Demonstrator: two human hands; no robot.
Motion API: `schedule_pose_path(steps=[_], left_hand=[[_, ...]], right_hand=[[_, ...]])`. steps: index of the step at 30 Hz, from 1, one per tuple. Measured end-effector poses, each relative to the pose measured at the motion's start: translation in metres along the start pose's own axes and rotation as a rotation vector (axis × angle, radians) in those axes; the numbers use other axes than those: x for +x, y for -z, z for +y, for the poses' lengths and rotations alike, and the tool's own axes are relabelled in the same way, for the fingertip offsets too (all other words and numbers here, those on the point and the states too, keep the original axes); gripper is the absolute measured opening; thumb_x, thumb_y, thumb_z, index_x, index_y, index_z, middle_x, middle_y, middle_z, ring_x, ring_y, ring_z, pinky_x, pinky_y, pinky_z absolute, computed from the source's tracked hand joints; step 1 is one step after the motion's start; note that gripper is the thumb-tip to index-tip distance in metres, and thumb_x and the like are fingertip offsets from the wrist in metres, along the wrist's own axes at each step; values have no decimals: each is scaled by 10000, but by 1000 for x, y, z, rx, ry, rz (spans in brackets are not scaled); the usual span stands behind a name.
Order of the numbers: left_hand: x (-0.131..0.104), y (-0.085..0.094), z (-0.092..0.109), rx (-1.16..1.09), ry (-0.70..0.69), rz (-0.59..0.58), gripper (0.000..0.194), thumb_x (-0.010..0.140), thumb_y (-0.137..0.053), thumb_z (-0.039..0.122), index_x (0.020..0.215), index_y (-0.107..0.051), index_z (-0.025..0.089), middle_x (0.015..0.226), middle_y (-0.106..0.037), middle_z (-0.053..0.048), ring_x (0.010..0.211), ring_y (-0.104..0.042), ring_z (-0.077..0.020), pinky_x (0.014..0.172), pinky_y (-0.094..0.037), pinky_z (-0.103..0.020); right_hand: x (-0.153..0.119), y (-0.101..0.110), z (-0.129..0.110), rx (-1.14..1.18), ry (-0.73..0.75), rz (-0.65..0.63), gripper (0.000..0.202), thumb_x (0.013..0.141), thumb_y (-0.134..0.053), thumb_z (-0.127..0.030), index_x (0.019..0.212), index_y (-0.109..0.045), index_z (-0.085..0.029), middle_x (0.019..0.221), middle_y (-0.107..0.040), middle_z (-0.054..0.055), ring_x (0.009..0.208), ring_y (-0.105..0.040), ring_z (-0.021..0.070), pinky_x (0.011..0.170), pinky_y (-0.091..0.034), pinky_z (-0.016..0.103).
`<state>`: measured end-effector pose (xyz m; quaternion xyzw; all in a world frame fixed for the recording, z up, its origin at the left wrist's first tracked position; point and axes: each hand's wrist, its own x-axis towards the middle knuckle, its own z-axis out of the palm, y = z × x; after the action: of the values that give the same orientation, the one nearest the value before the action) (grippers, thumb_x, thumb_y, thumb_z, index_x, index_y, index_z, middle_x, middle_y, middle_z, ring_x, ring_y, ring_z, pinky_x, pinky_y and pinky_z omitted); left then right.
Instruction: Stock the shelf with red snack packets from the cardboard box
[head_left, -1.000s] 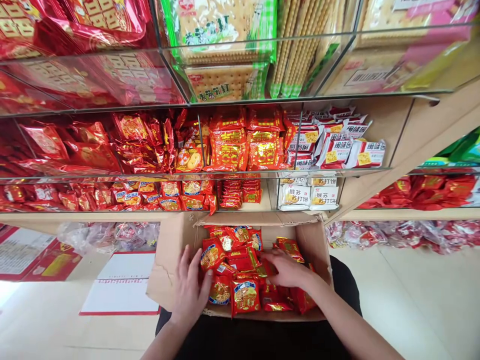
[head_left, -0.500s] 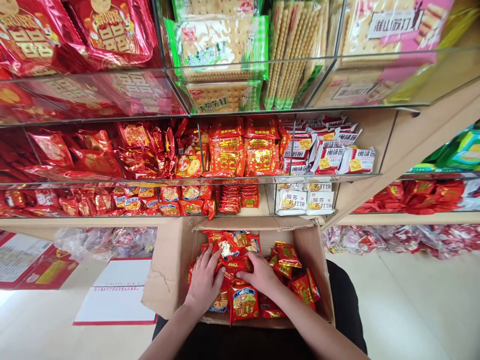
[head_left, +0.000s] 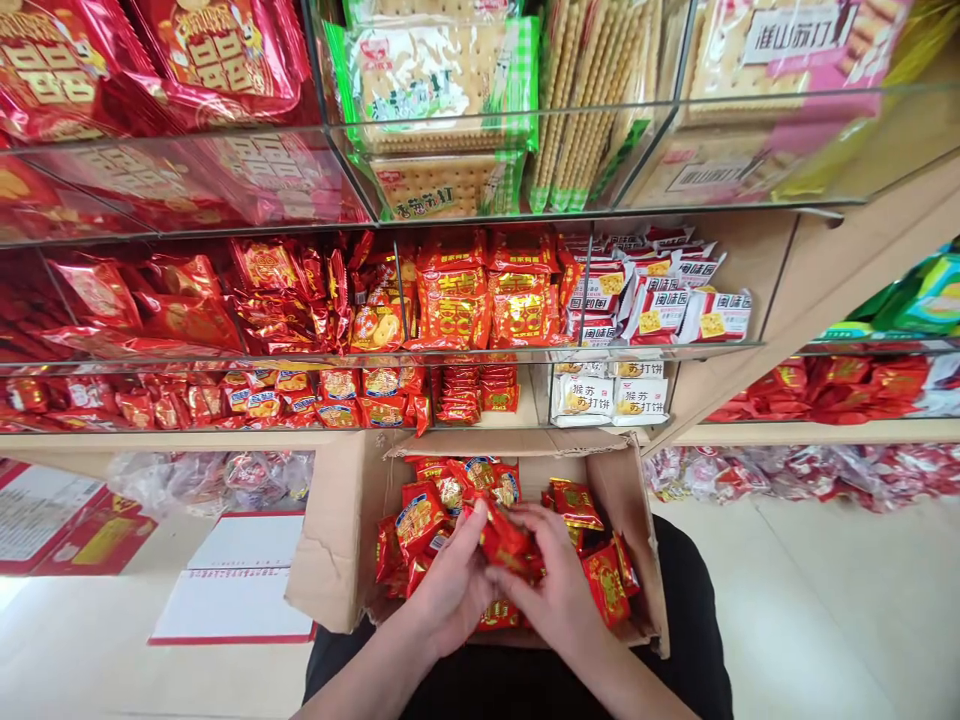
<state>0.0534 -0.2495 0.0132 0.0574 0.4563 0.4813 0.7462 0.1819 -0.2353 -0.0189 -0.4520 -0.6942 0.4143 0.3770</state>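
Note:
Between my hands, above an opened cardboard box [head_left: 330,540], are red snack packets [head_left: 504,540], slightly blurred; how many I cannot tell. My left hand [head_left: 455,575] grips them from the left with its thumb up. On the other side my right hand [head_left: 551,565] closes around them, its fingers curled over the top. Loose red packets fill the box below: one with a blue-edged label [head_left: 420,518] lies left of my hands, and gold-printed packets [head_left: 606,583] lie to the right. My hands hide the middle of the pile.
Glass-fronted shelves rise just beyond the box. The lowest holds stacked red packets [head_left: 459,393] and white cracker packs [head_left: 640,400]; green-edged crackers [head_left: 442,75] sit higher. An open booklet [head_left: 225,600] lies on the floor at left. Plastic-bagged goods [head_left: 795,475] lie under the right shelf.
Both hands were spread over the pile in the box. They have come together and lifted red packets, which they now hold between them.

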Motion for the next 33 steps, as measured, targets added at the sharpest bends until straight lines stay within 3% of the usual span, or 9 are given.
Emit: schedule_pose_path(steps=[2,4,8,13,17,20,26,31,33], left_hand=[[1,1,2,-69,17,26,430,766,-566,383,1135,-461,189,1025,-638,-78,902,-622,-196,791,-488,-337],[1,9,4,-114,42,-3,417,776,-560,344,1145,-468,172,996,-652,-78,890,-627,-203,791,-490,-347],[-1,20,6,-154,51,-99,435,807,-517,318,1213,-432,187,1012,-656,-75,895,-631,-213,802,-489,-388],[-3,19,5,-97,14,-117,490,801,-539,236,1264,-376,249,1091,-629,-63,928,-624,-207,833,-478,-419],[-3,22,10,-151,26,-124,468,823,-501,299,1272,-379,244,1161,-593,-82,1017,-585,-233,891,-435,-442],[0,29,16,-269,55,-189,479,831,-452,376,1265,-402,178,1231,-540,-127,1115,-515,-273,944,-379,-455],[1,41,20,-294,199,-264,523,824,-414,454,1214,-463,108,1223,-540,-159,1166,-457,-314,913,-385,-494],[-5,45,17,-31,300,-78,459,774,-536,387,1147,-513,120,1046,-644,-130,1014,-579,-275,790,-480,-424],[-6,42,15,127,327,25,476,723,-604,387,1134,-517,164,960,-671,-98,901,-627,-252,690,-514,-377]], right_hand=[[-5,5,-8,-33,113,-139,489,682,-671,-366,1124,-512,-230,1205,-491,79,1140,-438,236,963,-384,386],[-6,11,-10,-12,117,-127,379,743,-611,-342,1100,-530,-244,1209,-492,67,1145,-440,218,965,-386,378],[0,13,-1,202,-162,68,379,790,-543,-341,1145,-470,-230,1185,-517,79,1081,-507,203,940,-416,389],[12,7,6,703,-465,-107,494,726,-618,-380,1152,-437,-209,1063,-612,66,974,-588,195,856,-480,355],[14,18,9,764,-567,117,452,631,-703,-372,999,-505,-201,982,-643,47,883,-612,203,713,-511,303],[14,32,22,629,-588,148,455,670,-654,-409,1046,-501,-203,1028,-627,63,877,-612,219,709,-503,330],[26,34,64,-164,-380,-10,475,730,-557,-287,1186,-471,-186,1155,-562,86,1075,-519,246,936,-382,413],[25,24,51,-505,-260,-132,318,745,-517,-162,1051,-602,-140,1174,-539,155,1104,-472,311,941,-340,485],[20,23,31,-393,-179,-169,326,788,-499,-227,1101,-581,-187,1172,-544,115,1089,-483,273,943,-353,450]])
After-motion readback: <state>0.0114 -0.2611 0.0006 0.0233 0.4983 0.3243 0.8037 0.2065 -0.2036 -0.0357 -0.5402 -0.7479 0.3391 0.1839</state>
